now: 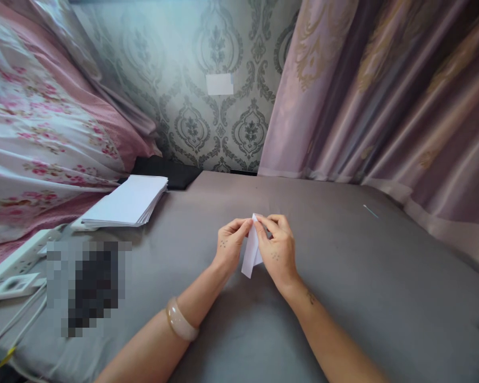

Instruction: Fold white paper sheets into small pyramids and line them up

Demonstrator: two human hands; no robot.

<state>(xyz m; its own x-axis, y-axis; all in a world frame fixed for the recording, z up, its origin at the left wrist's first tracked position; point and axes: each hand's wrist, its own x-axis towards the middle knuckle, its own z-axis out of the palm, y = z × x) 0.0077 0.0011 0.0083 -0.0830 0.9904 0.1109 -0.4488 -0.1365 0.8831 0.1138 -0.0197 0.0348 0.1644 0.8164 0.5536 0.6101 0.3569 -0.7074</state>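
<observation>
A folded sheet of white paper (250,254) is held up between my two hands, above the grey cloth-covered surface (335,298). My left hand (232,239) pinches its upper edge from the left with thumb and fingertips. From the other side, my right hand (278,247) grips the same top part, its thumb lying along the paper. A long narrow fold hangs down toward me, with another flap showing under the right hand. The paper's far side is hidden by the fingers.
A stack of white paper (129,201) lies at the left, near a dark flat object (183,175). A power strip (19,258) with a plug and cables runs along the left edge. A thin stick (370,211) lies far right. Curtains (343,90) border the right side.
</observation>
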